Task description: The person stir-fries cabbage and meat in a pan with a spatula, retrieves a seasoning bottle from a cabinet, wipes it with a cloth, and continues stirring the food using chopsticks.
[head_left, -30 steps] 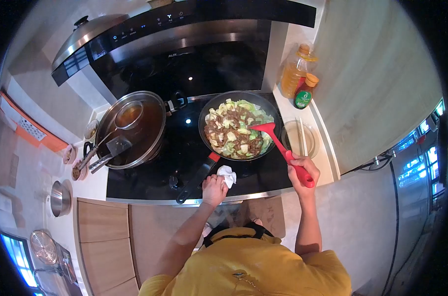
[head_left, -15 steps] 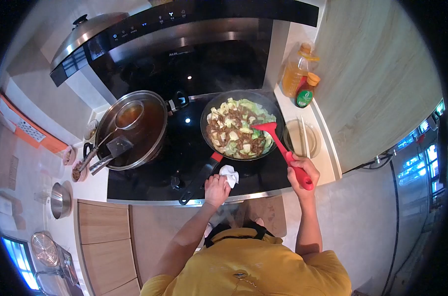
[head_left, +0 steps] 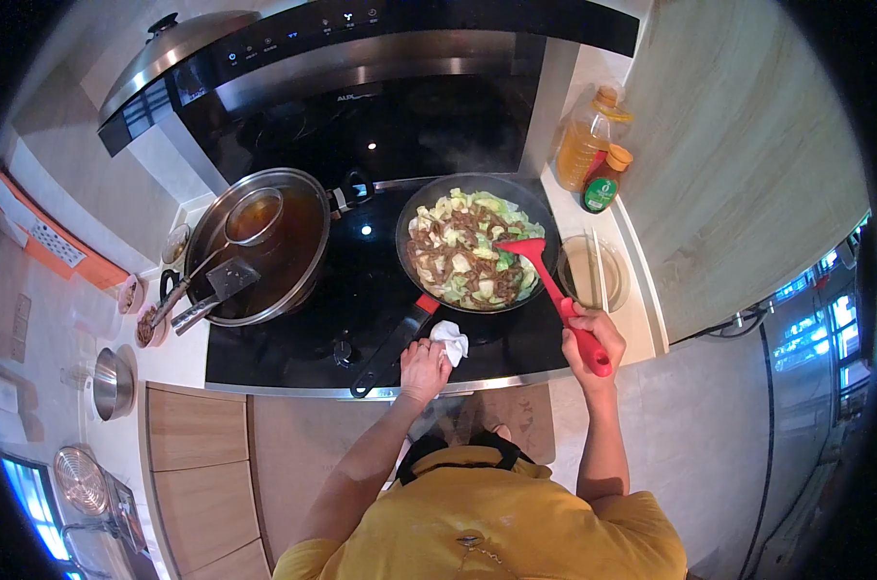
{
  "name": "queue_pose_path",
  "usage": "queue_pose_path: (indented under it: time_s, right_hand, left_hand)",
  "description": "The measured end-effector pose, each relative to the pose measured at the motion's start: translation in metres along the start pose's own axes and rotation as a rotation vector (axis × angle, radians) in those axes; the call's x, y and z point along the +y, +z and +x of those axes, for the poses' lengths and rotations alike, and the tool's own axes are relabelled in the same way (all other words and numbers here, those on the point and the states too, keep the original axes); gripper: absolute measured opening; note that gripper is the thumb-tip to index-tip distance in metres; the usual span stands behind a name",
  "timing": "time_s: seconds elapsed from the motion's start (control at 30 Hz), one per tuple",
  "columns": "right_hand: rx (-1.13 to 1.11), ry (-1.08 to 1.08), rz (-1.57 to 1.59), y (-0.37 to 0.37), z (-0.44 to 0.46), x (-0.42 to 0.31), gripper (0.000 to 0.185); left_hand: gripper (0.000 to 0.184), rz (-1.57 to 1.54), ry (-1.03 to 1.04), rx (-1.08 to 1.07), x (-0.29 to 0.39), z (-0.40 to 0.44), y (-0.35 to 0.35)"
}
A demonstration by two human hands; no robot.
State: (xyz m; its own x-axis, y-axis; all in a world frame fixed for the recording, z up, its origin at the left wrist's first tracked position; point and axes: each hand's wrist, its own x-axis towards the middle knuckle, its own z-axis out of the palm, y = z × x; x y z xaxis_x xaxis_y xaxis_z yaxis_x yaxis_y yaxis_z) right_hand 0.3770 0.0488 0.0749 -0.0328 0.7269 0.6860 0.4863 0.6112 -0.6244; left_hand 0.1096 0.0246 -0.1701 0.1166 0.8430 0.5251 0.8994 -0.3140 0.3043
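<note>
My right hand (head_left: pixel 595 343) is wrapped round the red handle of a spatula (head_left: pixel 545 271). Its head rests in the food at the right side of a dark frying pan (head_left: pixel 525 198). Chopped cabbage (head_left: pixel 458 263) mixed with brown meat strips fills the pan. At the hob's front edge, my left hand (head_left: pixel 426 370) is closed on a crumpled white tissue or cloth (head_left: pixel 449 340); its fingertips are partly hidden. Just left of that hand runs the pan's black handle (head_left: pixel 392 350), with a red part near the pan.
On the left stands a large pot (head_left: pixel 308 208) of brown liquid, with a strainer ladle (head_left: pixel 255 217) and a metal turner (head_left: pixel 231 278) across it. An oil bottle (head_left: pixel 580 145), a sauce bottle (head_left: pixel 603 184) and a bowl with chopsticks (head_left: pixel 585 275) stand right. The range hood (head_left: pixel 351 97) overhangs behind.
The view has shifted slightly. Both hands keep their holds, and the spatula stays at the pan's right side with hardly any movement.
</note>
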Motion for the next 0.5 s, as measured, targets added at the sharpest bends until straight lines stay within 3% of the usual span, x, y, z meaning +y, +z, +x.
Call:
queue_pose_path:
  time_s: [0.43,0.5]
  right_hand:
    - [0.038,-0.047,0.020,0.013,-0.010,0.012,0.016]
    - [0.014,-0.052,0.005,0.015,-0.009,0.012,0.017]
  left_hand:
    - [0.021,-0.042,-0.080,-0.047,0.012,0.009,-0.021]
    - [0.021,0.093,-0.135,-0.180,0.023,0.020,-0.041]
